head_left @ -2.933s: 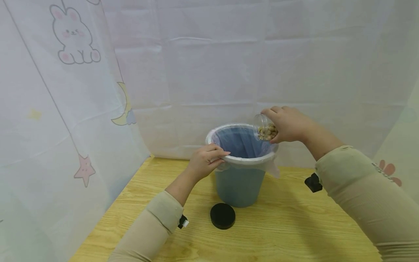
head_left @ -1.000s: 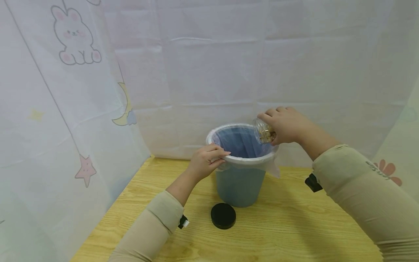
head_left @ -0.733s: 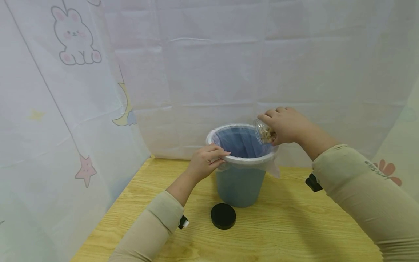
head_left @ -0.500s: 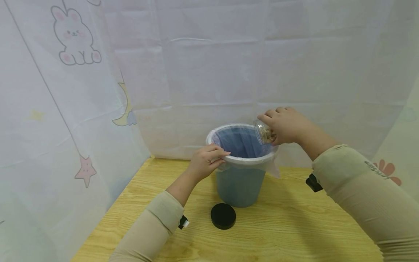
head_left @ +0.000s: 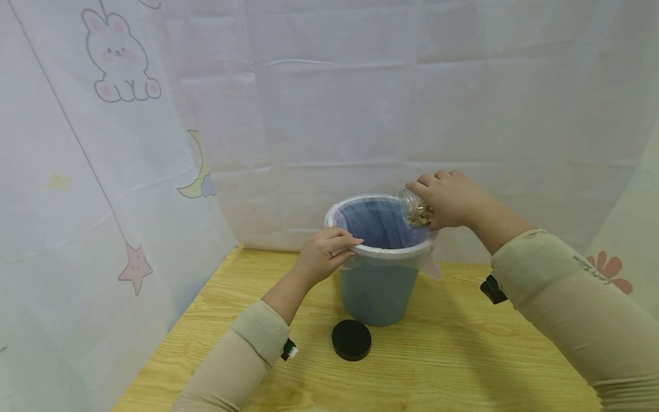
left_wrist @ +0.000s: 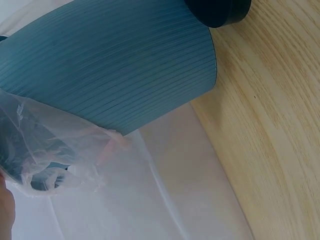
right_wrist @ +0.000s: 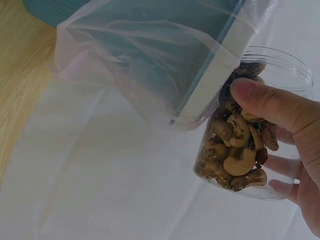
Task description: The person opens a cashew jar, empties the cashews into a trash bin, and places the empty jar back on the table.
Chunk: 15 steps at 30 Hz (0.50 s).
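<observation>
A blue-grey trash can (head_left: 378, 294) stands on the table, lined with a thin translucent bag (right_wrist: 135, 55) folded over its white rim. My left hand (head_left: 320, 253) grips the rim at its near left side, fingers over the top and thumb below. At the right side of the opening, my right hand (head_left: 453, 201) holds a clear lidless jar (head_left: 417, 212), tipped with its mouth toward the can. Through the glass show browned, dark-spotted cashews (right_wrist: 239, 162), gathered along the jar's lower side and base. In the left wrist view, only an edge of my left hand shows.
A round black lid (head_left: 351, 340) lies flat on the wooden table (head_left: 437, 366) in front of the can. Printed cloth sheets (head_left: 329, 126) hang behind and to the left, close to the table's edges.
Compared with the oldest frame, my right hand and the jar sit slightly lower and further left. The nuts look blurred in the middle frames and sharper now. My left hand stays put.
</observation>
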Each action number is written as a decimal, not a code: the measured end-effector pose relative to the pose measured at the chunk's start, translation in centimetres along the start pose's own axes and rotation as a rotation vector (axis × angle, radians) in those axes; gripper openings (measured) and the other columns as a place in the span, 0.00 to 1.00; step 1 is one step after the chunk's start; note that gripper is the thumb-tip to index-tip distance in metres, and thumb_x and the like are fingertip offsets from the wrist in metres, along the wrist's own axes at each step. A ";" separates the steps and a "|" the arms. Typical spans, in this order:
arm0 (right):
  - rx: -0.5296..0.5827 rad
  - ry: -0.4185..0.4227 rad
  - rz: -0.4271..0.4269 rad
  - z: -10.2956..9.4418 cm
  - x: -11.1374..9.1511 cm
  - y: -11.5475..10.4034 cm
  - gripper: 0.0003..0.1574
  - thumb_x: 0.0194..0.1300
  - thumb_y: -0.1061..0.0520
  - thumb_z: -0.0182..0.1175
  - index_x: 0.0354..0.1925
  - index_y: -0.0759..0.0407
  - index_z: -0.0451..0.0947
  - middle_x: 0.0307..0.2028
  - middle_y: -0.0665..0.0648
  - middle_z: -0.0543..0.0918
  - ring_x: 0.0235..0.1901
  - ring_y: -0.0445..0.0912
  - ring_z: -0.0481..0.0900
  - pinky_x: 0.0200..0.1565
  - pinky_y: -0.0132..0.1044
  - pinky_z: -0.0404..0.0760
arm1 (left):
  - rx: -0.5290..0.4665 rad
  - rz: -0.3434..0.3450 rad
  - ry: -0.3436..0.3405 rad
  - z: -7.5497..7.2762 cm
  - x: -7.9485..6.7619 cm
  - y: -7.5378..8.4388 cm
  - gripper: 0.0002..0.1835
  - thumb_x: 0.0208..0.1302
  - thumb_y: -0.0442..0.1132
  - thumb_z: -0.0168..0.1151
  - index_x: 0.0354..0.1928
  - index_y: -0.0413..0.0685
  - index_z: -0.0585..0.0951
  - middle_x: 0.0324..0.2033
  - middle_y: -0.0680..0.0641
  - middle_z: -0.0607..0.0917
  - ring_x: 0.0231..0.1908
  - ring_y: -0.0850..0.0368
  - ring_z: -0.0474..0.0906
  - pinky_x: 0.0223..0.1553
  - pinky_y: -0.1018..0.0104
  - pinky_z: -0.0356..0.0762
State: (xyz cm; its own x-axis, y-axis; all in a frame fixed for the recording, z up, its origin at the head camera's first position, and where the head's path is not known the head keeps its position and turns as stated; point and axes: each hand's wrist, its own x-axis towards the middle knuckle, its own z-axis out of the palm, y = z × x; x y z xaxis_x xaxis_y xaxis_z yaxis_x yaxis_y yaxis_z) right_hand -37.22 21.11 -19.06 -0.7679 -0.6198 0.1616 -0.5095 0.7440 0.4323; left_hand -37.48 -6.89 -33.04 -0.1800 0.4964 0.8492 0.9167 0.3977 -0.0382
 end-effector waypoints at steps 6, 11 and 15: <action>0.018 0.005 -0.002 -0.1 0.0 -0.1 0.61 0.38 0.43 0.75 0.66 0.58 0.57 0.59 0.63 0.67 0.55 0.63 0.66 0.53 0.60 0.63 | -0.004 0.002 0.006 0.0 0.0 -0.1 0.13 0.51 0.37 0.68 0.42 0.49 0.85 0.34 0.52 0.82 0.31 0.63 0.74 0.30 0.75 0.70; 0.010 0.011 -0.005 -0.1 0.1 -0.2 0.61 0.39 0.43 0.75 0.66 0.57 0.57 0.58 0.63 0.67 0.55 0.63 0.66 0.54 0.59 0.63 | -0.002 -0.001 0.003 0.0 0.0 0.0 0.13 0.51 0.37 0.68 0.42 0.50 0.85 0.34 0.53 0.82 0.31 0.63 0.75 0.30 0.75 0.70; -0.011 0.016 -0.018 0.0 0.2 -0.3 0.61 0.39 0.42 0.74 0.66 0.57 0.57 0.58 0.63 0.68 0.55 0.62 0.66 0.54 0.59 0.63 | -0.004 -0.001 0.005 0.0 0.0 0.0 0.13 0.51 0.38 0.68 0.42 0.50 0.85 0.34 0.53 0.82 0.31 0.63 0.75 0.30 0.75 0.70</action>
State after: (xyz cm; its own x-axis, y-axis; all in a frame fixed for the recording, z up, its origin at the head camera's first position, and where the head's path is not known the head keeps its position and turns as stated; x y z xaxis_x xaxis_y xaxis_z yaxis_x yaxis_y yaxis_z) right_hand -37.21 20.81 -19.19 -0.7524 -0.6370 0.1678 -0.5187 0.7299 0.4451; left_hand -37.47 -6.90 -33.01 -0.1792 0.4925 0.8517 0.9179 0.3953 -0.0355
